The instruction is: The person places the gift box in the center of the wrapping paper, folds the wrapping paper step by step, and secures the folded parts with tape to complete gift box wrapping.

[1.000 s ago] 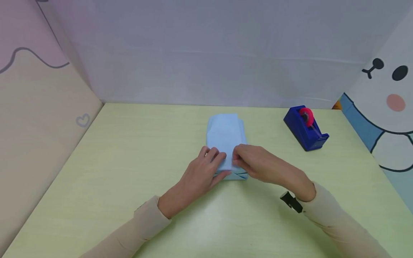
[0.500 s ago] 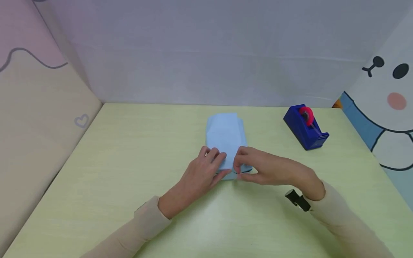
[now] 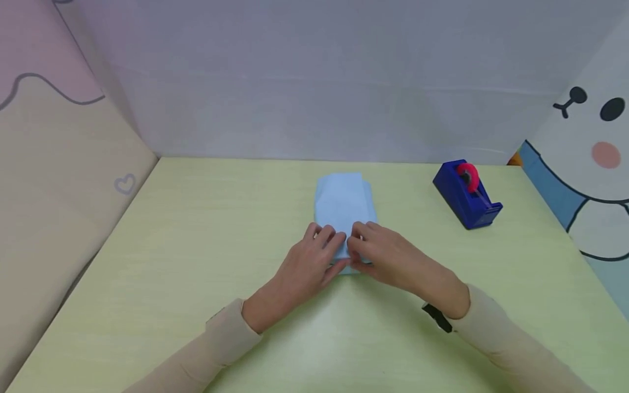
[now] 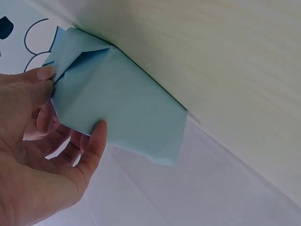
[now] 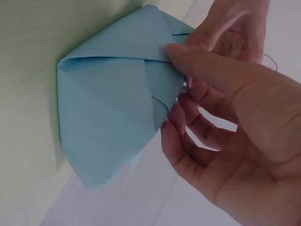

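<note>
A folded light-blue paper packet [image 3: 341,199] lies at the middle of the table, its near end creased into overlapping flaps. My left hand [image 3: 302,267] holds that end from the left, fingers bent over the top and thumb at the near edge. From the right, my right hand [image 3: 383,251] pinches the same end between thumb and bent fingers. In the right wrist view, the right thumb [image 5: 181,52] presses a long flap [image 5: 117,40] of the packet. Folds along one edge show in the left wrist view, beside the left hand [image 4: 42,150]. What lies inside the paper is hidden.
A dark-blue tape dispenser [image 3: 464,196] with a red-cored roll [image 3: 469,177] stands at the back right of the pale table [image 3: 236,218]. A plain wall [image 3: 314,82] closes off the back, and printed panels flank both sides.
The right hand first moves slightly right and spreads thumb from fingers at the near end, then shifts back left against the left thumb. The left hand and packet stay nearly in place.
</note>
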`<state>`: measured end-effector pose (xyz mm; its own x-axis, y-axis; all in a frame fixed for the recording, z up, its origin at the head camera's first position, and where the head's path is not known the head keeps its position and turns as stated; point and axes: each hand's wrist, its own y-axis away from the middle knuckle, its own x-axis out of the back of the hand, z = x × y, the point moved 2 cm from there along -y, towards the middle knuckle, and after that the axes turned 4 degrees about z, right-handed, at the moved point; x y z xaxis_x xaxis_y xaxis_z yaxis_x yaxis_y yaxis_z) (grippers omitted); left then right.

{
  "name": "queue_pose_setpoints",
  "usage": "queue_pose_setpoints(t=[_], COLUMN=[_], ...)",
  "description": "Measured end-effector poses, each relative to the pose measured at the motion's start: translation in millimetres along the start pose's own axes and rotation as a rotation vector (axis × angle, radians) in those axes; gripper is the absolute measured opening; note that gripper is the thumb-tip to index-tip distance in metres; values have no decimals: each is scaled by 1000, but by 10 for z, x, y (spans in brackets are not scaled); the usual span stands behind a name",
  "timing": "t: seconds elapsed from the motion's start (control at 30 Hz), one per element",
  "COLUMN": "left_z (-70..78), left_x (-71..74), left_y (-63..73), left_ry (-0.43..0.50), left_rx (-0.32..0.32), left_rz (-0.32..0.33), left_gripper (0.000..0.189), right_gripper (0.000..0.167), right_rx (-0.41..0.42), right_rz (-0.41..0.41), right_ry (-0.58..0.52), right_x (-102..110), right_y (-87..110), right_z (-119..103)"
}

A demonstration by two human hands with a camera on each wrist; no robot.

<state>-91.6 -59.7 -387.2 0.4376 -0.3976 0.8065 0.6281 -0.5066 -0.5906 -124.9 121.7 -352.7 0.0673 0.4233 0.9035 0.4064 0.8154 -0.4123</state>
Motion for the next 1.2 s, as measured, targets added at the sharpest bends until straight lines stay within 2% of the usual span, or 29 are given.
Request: queue_pose_setpoints(t=[0.23, 0.37, 0.5, 0.77, 0.9, 1.07, 1.2], left_z=[-22, -31, -27, -19, -14, -2, 1], left_x=[34, 62, 53, 31, 33, 42, 51], left_y=[-11, -14, -18, -22, -22, -18, -21], left_ry=[3, 6, -2, -11, -17, -23, -30], left_rx=[-31, -41, -31, -11, -12, -7, -2], left_rz=[-43, -91, -108, -95, -91, -105, -125], left_gripper=[38, 51, 60, 55, 55, 55, 54], right_gripper=[33, 31, 30, 33, 26, 18, 14], right_rx=[28, 19, 5, 4, 24, 11, 3], right_rz=[36, 33, 21, -3, -49, -124, -134], right_ry=[125, 128, 114, 55, 7, -72, -100], right_x=[3, 2, 12, 57, 107, 166, 175], right_y=[-39, -38, -30, -28, -35, -51, -65], right_z=[-40, -32, -23, -13, 10, 47, 68])
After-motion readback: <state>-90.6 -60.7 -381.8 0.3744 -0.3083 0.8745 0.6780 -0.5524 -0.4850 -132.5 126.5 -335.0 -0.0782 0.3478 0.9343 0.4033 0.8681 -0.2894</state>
